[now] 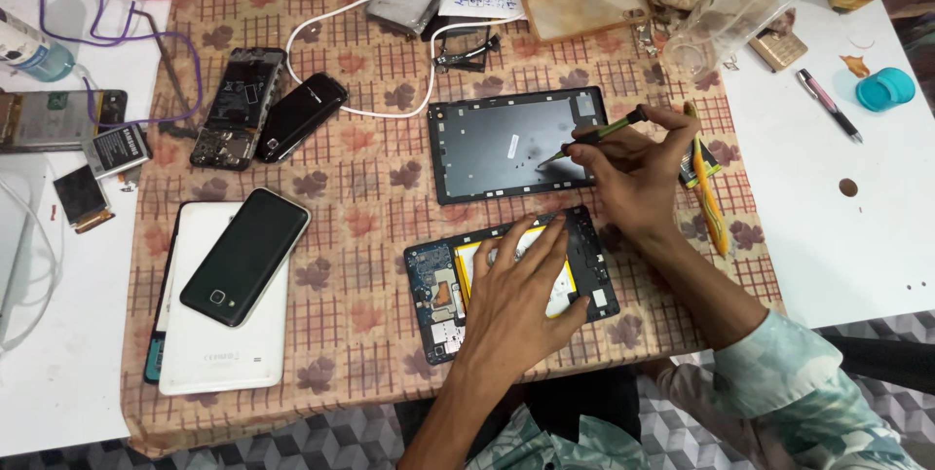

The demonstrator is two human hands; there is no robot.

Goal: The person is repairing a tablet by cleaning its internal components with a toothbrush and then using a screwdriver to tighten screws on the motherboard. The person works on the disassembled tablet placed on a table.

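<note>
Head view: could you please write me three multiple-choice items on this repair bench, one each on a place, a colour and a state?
1. Where does the left hand rest?
A. on the opened tablet body with its blue circuit board
B. on the white tablet
C. on the bare tabletop

2. What colour is the round plastic lid at the far right of the white table?
A. red
B. turquoise
C. black

3. How does the right hand stand?
A. open and flat
B. closed on the thin green-handled tool
C. holding a cup

Answers: 1 A, the palm and fingers lie across it; 2 B, it shows turquoise beside the pen; 3 B, the fingers pinch the tool, whose tip is over the dark grey tablet back cover.
</note>
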